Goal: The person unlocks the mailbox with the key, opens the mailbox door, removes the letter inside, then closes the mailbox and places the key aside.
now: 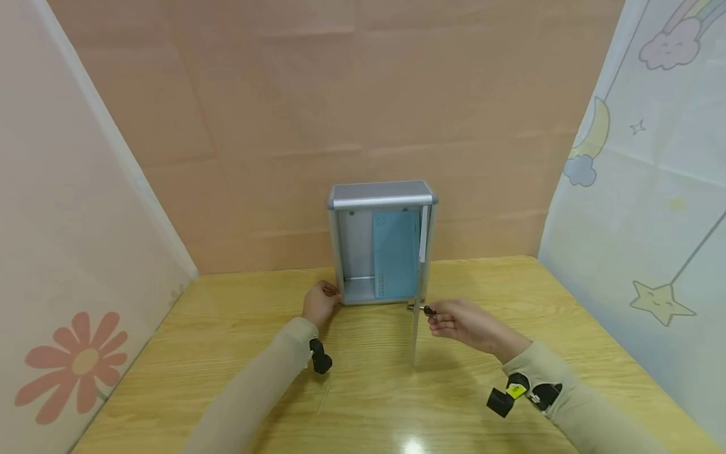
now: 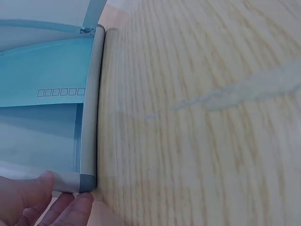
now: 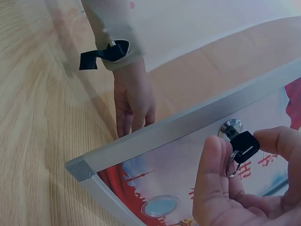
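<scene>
- A wall sheet bears a red flower (image 1: pixel 85 361).
- The left hand (image 1: pixel 320 304) grips the box's lower left corner, thumb on the frame's front edge and fingers around the outside.
- The metal box (image 1: pixel 380 194) stands upright toward the back of the wooden table (image 1: pixel 363 397), its front open.
- Inside, toward the right, a light-blue envelope (image 1: pixel 396 252) stands on its short end.
- The framed door (image 3: pixel 188 118) is swung outward at the box's right side.
- A black-headed key (image 3: pixel 245 147) with a ring sits at the door's lock (image 3: pixel 230 126).
- The right hand (image 1: pixel 467 325) pinches that key.
- Another wall sheet shows a yellow star (image 1: pixel 660 304).
</scene>
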Tool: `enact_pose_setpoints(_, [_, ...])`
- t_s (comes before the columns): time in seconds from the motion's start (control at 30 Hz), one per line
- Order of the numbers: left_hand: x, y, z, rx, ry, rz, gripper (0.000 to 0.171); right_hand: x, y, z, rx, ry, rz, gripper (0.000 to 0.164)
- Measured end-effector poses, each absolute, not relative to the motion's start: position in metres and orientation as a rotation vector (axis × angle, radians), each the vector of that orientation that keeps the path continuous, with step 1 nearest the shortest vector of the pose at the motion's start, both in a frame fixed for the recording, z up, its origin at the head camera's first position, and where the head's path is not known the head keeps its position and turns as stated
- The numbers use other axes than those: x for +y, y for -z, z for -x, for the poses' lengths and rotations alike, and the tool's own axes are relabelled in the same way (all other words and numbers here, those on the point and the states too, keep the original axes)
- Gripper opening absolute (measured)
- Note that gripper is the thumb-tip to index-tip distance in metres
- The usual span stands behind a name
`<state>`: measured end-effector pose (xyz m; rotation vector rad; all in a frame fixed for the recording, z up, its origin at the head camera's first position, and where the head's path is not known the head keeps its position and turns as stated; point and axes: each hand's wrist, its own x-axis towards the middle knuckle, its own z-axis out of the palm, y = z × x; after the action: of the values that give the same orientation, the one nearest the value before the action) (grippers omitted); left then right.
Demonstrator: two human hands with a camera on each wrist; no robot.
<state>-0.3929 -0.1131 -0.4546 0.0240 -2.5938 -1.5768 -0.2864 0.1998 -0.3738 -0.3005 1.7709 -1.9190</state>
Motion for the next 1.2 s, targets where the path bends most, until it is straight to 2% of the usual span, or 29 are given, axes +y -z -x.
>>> enact_pose_setpoints(0.1, [-0.113, 0.456, 0.394, -2.591, 1.581, -0.027, 0.015, 0.209, 0.374, 0.284, 1.753, 1.939, 0.295, 0.019])
enact_pose_setpoints(0.27, [-0.112, 0.454, 0.393, -2.576, 1.61, -0.031, 0.015, 0.218, 0.374, 0.282, 1.745, 1.933, 0.307, 0.023])
enact_pose_setpoints(0.7, [-0.112, 0.454, 0.394, -2.566, 1.652, -0.007, 0.015, 0.218, 0.393, 0.273, 1.889, 1.71, 0.356, 0.069])
enact_pose_setpoints(1.2, [-0.111, 0.451, 0.39, -2.571, 1.66, -0.027, 0.015, 0.208, 0.397, 0.276, 1.984, 1.669, 0.39, 0.064])
